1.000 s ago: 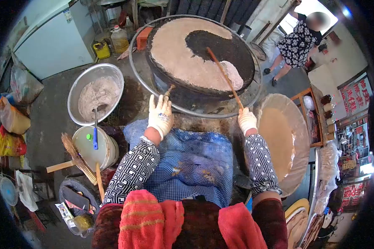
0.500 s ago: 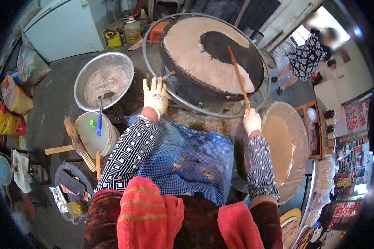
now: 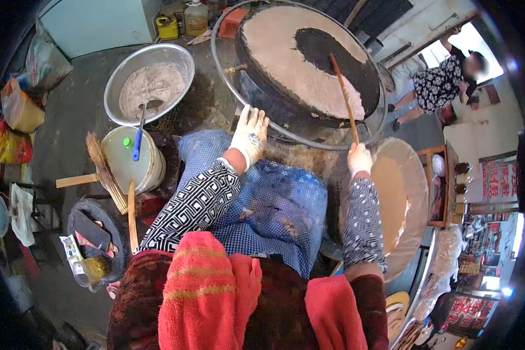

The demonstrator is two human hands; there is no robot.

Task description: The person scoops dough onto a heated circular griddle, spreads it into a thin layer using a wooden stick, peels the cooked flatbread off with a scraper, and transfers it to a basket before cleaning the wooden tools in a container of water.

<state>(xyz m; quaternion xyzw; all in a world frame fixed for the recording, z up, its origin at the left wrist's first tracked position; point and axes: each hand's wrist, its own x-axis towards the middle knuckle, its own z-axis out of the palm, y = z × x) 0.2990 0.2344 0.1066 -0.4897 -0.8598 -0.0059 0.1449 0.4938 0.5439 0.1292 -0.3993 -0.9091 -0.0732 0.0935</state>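
My left hand (image 3: pixel 251 139), in a pale work glove, lies with fingers stretched out over the metal ring (image 3: pixel 223 75) around a round black griddle (image 3: pixel 262 96). Pale batter (image 3: pixel 274 55) covers much of the griddle in a crescent, leaving a dark bare patch. My right hand (image 3: pixel 359 158), also gloved, is closed around the lower end of a long wooden stick (image 3: pixel 345 96). The stick's far part slants across the griddle, along the edge of the batter. A small peg (image 3: pixel 235 69) sticks out at the griddle's left side.
At left are a metal basin (image 3: pixel 184 58) of pale dough or batter with a ladle (image 3: pixel 144 116), and a white bucket (image 3: pixel 151 169) with a hand brush (image 3: pixel 102 166). A round plastic-covered tray (image 3: pixel 411 175) stands right. Another person (image 3: pixel 440 84) is at the back right.
My left hand has moved right along the ring, away from the peg. My right hand still grips the stick. The view has tilted, so the griddle appears higher.
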